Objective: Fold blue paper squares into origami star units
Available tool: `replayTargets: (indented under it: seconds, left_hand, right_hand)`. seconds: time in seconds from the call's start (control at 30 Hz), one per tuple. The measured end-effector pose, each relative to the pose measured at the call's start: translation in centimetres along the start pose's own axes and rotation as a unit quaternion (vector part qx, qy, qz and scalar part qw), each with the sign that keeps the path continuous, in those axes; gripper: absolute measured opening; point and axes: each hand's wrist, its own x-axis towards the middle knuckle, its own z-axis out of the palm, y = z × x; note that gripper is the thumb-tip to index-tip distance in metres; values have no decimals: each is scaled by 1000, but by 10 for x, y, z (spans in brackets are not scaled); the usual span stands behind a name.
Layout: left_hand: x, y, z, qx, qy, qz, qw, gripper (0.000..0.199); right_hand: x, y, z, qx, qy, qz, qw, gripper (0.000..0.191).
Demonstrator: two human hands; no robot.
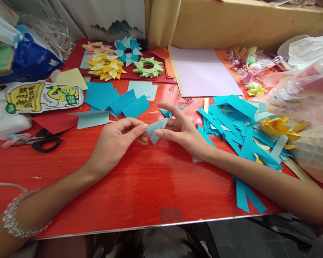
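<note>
Over the table (129, 200), fingers (136, 131) pinch folded paper (153, 129).

Matt folded paper (153, 129), glossy wood-grained tabletop (123, 193); crinkled bag (309, 84), probably plastic

The support was a glossy red table (123, 193) with a dark patch (172, 215) near its front edge. On the left, black-handled scissors (36, 144) lay flat near a red paper piece (57, 122). Blue sheets (98, 95) overlapped behind a pale blue sheet (93, 120). A lilac-topped paper stack (207, 71) lay at the rear. On the right, blue strips (233, 123) formed a loose pile; two strip ends (242, 195) lay near the front edge.
</note>
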Motion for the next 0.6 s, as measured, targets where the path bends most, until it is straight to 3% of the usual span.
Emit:
replayTargets:
  seconds: [0.2, 0.33, 0.43, 0.6]
  left_hand:
    - [0, -4, 0, -23, 6, -8, 1000, 14]
    - [-1, -2, 1, -15, 4, 28, 999, 14]
    - [-4, 0, 1, 31, 3, 78, 996, 26]
    - [-7, 2, -1, 111, 4, 111, 988, 15]
  right_hand:
    - [-1, -2, 1, 9, 4, 4, 1000, 58]
    - [-2, -1, 0, -15, 32, -2, 999, 52]
    - [-2, -2, -1, -26, 30, -8, 999, 49]
    - [-3, -4, -1, -44, 10, -19, 999, 45]
